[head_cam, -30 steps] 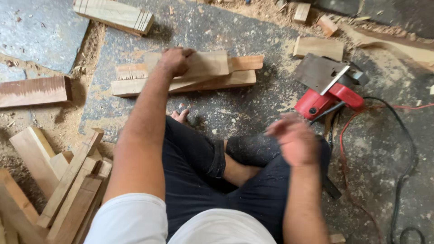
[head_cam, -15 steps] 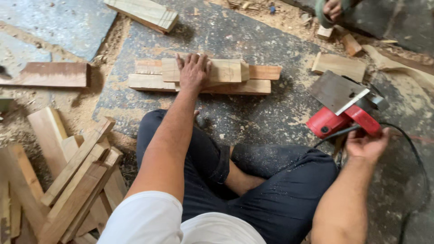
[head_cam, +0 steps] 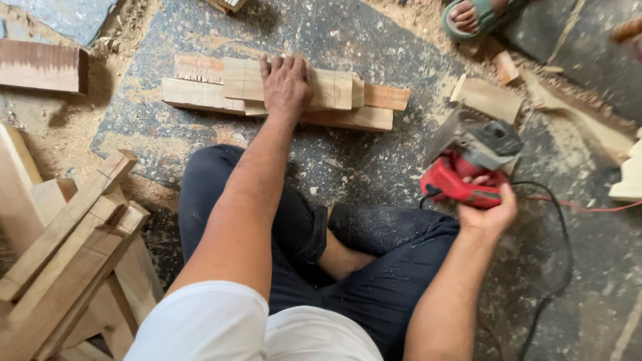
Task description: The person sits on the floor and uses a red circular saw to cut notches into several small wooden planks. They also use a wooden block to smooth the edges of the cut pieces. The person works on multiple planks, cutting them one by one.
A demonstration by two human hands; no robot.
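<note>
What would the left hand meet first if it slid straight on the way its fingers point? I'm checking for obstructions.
The left hand lies flat on the top board, fingers pointing away. Beyond the board's far edge only dusty floor shows; the way looks free.

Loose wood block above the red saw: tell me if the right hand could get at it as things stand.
Probably not right away: the right hand is wrapped around the red power saw, which lies between it and the loose wood block. Past the saw, only bare floor surrounds the block.

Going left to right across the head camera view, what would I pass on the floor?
Heap of wooden slats → stacked wood blocks with the left hand pressed on them → red power saw gripped by the right hand → sandalled foot of another person → pale offcut at the right edge.
</note>
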